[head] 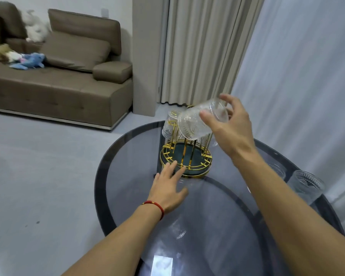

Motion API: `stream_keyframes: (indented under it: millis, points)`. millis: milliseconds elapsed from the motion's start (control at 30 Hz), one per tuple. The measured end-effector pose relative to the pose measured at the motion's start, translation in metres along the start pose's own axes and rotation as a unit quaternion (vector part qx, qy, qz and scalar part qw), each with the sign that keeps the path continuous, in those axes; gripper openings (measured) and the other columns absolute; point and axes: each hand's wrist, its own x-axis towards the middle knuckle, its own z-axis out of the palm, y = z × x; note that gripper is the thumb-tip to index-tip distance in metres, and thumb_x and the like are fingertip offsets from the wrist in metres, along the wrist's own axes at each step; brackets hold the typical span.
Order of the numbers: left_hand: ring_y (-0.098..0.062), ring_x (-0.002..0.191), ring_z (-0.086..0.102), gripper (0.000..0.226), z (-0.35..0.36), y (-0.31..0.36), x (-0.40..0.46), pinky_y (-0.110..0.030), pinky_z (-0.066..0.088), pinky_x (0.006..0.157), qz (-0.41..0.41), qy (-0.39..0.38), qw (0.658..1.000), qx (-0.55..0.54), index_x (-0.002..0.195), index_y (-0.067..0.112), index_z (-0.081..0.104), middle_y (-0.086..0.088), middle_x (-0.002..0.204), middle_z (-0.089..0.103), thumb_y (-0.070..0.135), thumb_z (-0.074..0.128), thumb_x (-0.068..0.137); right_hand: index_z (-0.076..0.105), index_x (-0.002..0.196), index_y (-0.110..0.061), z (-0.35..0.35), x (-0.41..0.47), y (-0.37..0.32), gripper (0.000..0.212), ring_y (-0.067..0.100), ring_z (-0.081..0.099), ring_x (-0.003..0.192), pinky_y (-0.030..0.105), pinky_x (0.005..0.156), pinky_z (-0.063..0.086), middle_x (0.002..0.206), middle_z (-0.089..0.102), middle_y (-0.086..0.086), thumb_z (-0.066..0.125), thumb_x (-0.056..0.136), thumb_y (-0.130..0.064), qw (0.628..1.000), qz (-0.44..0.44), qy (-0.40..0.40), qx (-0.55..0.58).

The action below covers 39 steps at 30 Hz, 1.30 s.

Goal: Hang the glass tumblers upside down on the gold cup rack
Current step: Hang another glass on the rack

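Observation:
The gold cup rack with a dark green base stands at the far side of the round glass table. My right hand grips a ribbed glass tumbler, tilted on its side above the rack's prongs. One tumbler hangs upside down on the rack's left side; another tumbler shows partly behind my right wrist. My left hand lies flat, fingers spread, its fingertips touching the rack's near rim. More tumblers stand upright at the table's right edge.
A brown sofa with stuffed toys stands at the back left across grey floor. Beige curtains and a sheer white curtain hang behind and right of the table.

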Motion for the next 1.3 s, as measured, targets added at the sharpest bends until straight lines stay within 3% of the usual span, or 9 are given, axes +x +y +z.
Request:
stream_keyframes:
  millis: [67,167,367,700,900,1067,1200,1300]
  points:
    - [-0.017,0.155,0.001,0.072,0.010,-0.006,0.001,-0.047,-0.004,0.124,0.001,-0.023,0.998,0.060,0.159,0.039,0.012,0.006,0.170,-0.007,0.053,0.046,0.096,0.049,0.148,-0.018,0.015,0.018,-0.010,0.076,0.013,0.051,0.132,0.034,0.112,0.045,0.148,0.056,0.000,0.081,0.084,-0.043,0.999,-0.020,-0.014,-0.038]
    - [-0.019,0.154,0.004,0.076,0.016,-0.007,0.002,-0.050,-0.004,0.124,0.010,-0.023,0.994,0.110,0.159,0.038,0.004,0.005,0.169,-0.008,0.058,0.041,0.095,0.048,0.149,-0.014,0.039,0.037,-0.013,0.077,0.022,0.050,0.137,0.038,0.115,0.041,0.148,0.055,0.006,0.081,0.085,-0.040,0.992,-0.052,-0.046,-0.104]
    - [-0.019,0.154,0.004,0.074,0.018,-0.008,0.000,-0.055,0.004,0.124,0.024,-0.008,0.993,0.116,0.158,0.034,0.017,0.006,0.170,-0.002,0.060,0.038,0.092,0.046,0.152,-0.011,0.074,0.056,-0.002,0.080,0.029,0.047,0.140,0.040,0.114,0.039,0.148,0.054,0.015,0.078,0.086,-0.042,0.973,-0.069,-0.104,-0.196]
    - [-0.020,0.153,0.011,0.073,0.017,-0.005,-0.001,-0.056,0.008,0.123,0.032,0.007,0.994,0.109,0.157,0.022,0.025,0.006,0.169,0.004,0.056,0.039,0.094,0.049,0.149,-0.012,0.097,0.050,0.032,0.072,0.032,0.049,0.128,0.037,0.102,0.040,0.137,0.048,0.014,0.073,0.089,-0.044,0.954,-0.059,-0.138,-0.260]
    - [-0.020,0.153,0.007,0.076,0.014,0.000,-0.001,-0.057,0.010,0.123,0.023,0.008,0.995,0.098,0.157,0.016,0.021,0.005,0.168,0.009,0.053,0.043,0.095,0.056,0.136,-0.012,0.106,0.044,0.042,0.053,0.038,0.059,0.116,0.043,0.088,0.048,0.133,0.050,0.016,0.061,0.097,-0.048,0.924,-0.096,-0.157,-0.336]
    - [-0.019,0.154,0.003,0.069,0.009,0.003,-0.003,-0.058,0.011,0.122,0.025,0.000,0.994,0.105,0.158,0.019,0.021,0.004,0.169,0.008,0.050,0.040,0.099,0.052,0.136,-0.011,0.113,0.040,0.047,0.051,0.038,0.060,0.113,0.042,0.078,0.046,0.130,0.054,0.019,0.049,0.103,-0.049,0.890,-0.135,-0.130,-0.416]
    - [-0.021,0.154,0.006,0.064,0.009,0.011,-0.004,-0.057,0.017,0.119,0.016,0.003,0.990,0.138,0.157,0.020,0.022,0.004,0.168,0.010,0.048,0.036,0.102,0.052,0.139,-0.010,0.113,0.031,0.047,0.057,0.035,0.053,0.118,0.043,0.086,0.047,0.130,0.056,0.019,0.044,0.103,-0.053,0.866,-0.145,-0.090,-0.471]
    - [-0.024,0.154,-0.001,0.067,0.015,0.024,-0.005,-0.058,0.015,0.120,-0.031,-0.003,0.990,0.140,0.158,0.015,0.018,0.003,0.169,0.003,0.045,0.038,0.101,0.059,0.127,-0.009,0.100,0.024,0.050,0.052,0.032,0.052,0.115,0.043,0.090,0.044,0.125,0.056,0.014,0.040,0.104,-0.052,0.880,-0.151,-0.070,-0.444]
